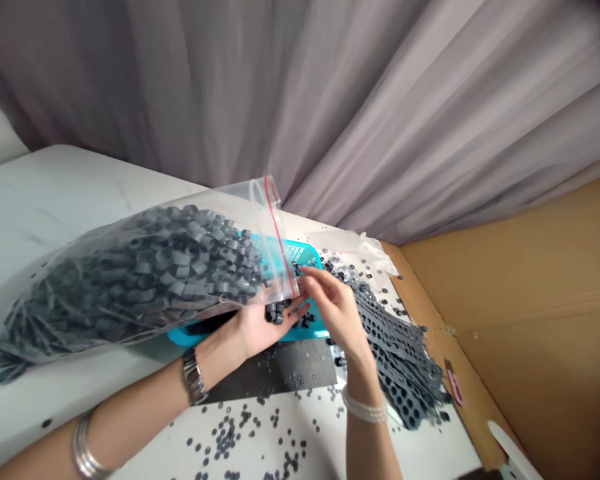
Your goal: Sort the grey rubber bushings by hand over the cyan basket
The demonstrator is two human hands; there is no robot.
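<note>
A big clear zip bag [130,280] full of small dark grey rubber rings lies tilted across the white table [40,200], its red-striped mouth facing right. My left hand [260,323] is palm up under the bag's mouth, cupped, with several grey rings [276,312] in it. Above that palm, my right hand [330,303] reaches in with fingers spread, fingertips at the bag's opening. Under both hands lies a turquoise tray [305,257], mostly covered.
A heap of dark perforated rubber sheets [395,340] lies right of the hands. Loose rings [230,433] are scattered over the near table and a dark mat [280,370]. A cardboard wall [530,300] stands at right, a grey curtain [330,100] behind.
</note>
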